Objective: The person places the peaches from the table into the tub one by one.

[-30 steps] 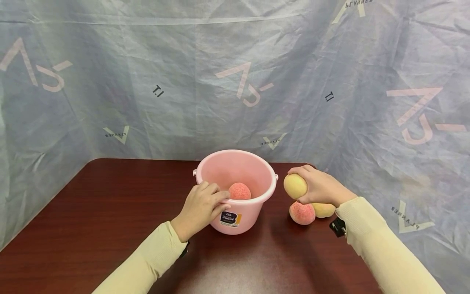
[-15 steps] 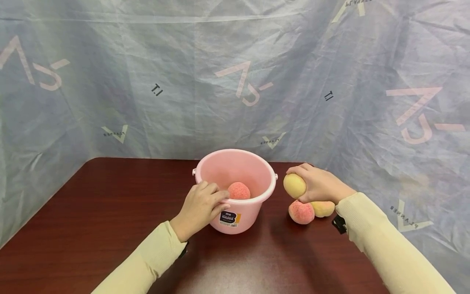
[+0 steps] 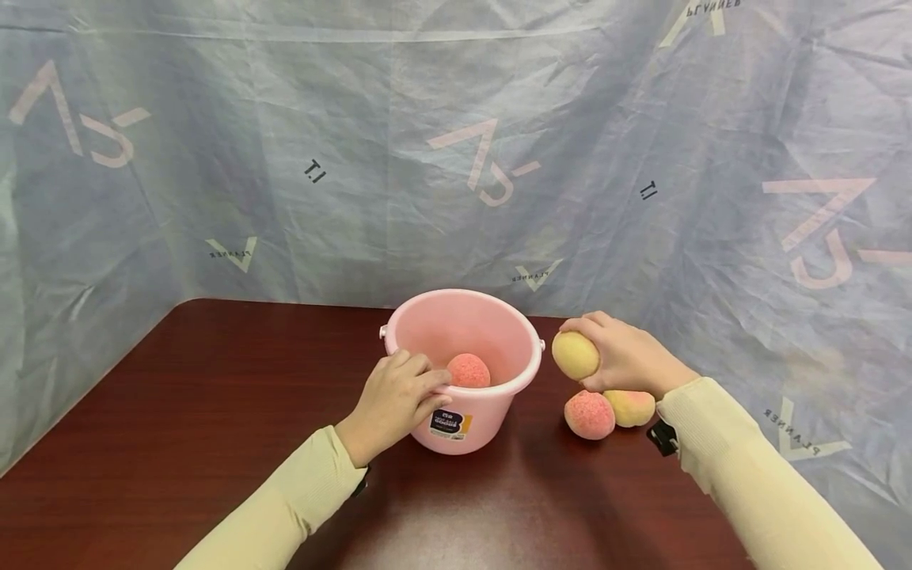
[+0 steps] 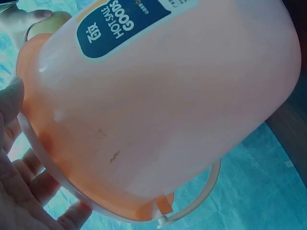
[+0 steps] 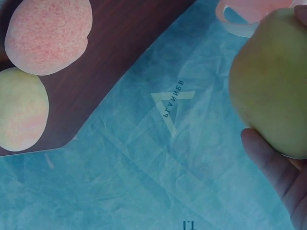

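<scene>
A pink bucket [image 3: 495, 412] stands upright on the table, a pink speckled peach [image 3: 469, 370] inside it. My left hand [image 3: 395, 404] grips the bucket's near left rim, with the thumb outside in the left wrist view and the other fingers over the edge. To the right of the bucket, my right hand [image 3: 630, 352] holds a smooth yellow fruit [image 3: 575, 355] above the table; its exact kind is unclear. Below that hand lie another pink peach [image 3: 590, 415] and a yellow fruit with a pink blush [image 3: 630, 407], side by side.
The dark red wooden table [image 3: 214, 427] ends at a grey printed cloth [image 3: 342, 103] hung behind and at both sides. A pale bucket handle [image 4: 211, 184] hangs at the bucket's side in the left wrist view.
The head view has shifted slightly. Both hands stay nearly where they were, the left on the bucket rim and the right holding the yellow fruit beside the bucket.
</scene>
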`<state>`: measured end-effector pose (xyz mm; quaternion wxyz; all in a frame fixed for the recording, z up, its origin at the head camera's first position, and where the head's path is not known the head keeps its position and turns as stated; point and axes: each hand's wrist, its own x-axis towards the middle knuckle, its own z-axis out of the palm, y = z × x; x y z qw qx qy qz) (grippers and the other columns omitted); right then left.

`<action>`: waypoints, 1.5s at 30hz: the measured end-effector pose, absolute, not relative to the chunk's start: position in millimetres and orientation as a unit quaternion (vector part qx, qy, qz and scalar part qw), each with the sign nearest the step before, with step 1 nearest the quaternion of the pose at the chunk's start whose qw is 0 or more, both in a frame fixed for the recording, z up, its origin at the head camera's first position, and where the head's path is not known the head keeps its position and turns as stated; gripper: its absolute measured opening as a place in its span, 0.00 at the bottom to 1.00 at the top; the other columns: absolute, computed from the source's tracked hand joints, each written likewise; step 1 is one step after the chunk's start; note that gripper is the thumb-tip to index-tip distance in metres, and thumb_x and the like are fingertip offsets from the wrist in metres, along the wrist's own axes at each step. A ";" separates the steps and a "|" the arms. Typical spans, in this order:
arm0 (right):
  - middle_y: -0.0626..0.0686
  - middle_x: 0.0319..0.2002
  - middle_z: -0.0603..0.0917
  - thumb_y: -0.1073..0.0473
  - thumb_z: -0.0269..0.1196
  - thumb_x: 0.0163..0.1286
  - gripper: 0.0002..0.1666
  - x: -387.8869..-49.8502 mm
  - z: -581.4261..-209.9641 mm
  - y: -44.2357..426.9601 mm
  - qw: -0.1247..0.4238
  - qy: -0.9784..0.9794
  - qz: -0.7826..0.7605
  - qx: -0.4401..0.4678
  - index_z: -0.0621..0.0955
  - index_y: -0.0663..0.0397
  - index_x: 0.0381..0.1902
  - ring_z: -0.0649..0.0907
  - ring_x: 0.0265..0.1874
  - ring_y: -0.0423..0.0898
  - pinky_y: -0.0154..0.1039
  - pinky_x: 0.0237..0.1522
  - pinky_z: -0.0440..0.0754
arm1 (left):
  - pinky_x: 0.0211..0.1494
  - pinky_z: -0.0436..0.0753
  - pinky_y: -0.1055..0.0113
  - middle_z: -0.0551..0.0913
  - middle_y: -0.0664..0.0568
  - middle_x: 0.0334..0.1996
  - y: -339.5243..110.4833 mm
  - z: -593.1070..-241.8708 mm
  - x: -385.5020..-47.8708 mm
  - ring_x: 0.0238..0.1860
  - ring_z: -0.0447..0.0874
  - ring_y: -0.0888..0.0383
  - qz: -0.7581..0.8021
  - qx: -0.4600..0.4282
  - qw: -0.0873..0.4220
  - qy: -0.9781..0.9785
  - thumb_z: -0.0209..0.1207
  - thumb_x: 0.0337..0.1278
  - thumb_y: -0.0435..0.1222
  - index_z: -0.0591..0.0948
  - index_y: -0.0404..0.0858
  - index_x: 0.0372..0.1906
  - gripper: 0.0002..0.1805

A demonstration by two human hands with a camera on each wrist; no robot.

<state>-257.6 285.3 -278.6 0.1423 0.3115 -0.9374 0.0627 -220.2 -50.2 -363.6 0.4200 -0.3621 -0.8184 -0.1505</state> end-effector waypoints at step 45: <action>0.57 0.49 0.77 0.59 0.74 0.33 0.40 -266.9 -273.9 251.6 0.322 -0.832 0.057 0.448 0.76 0.47 0.51 0.80 0.42 0.54 0.51 0.29 0.80 | 0.34 0.71 0.62 0.74 0.56 0.28 -48.2 -365.0 -221.2 0.30 0.69 0.56 -0.138 -0.358 0.437 -0.813 0.69 0.45 0.47 0.83 0.48 0.35 0.12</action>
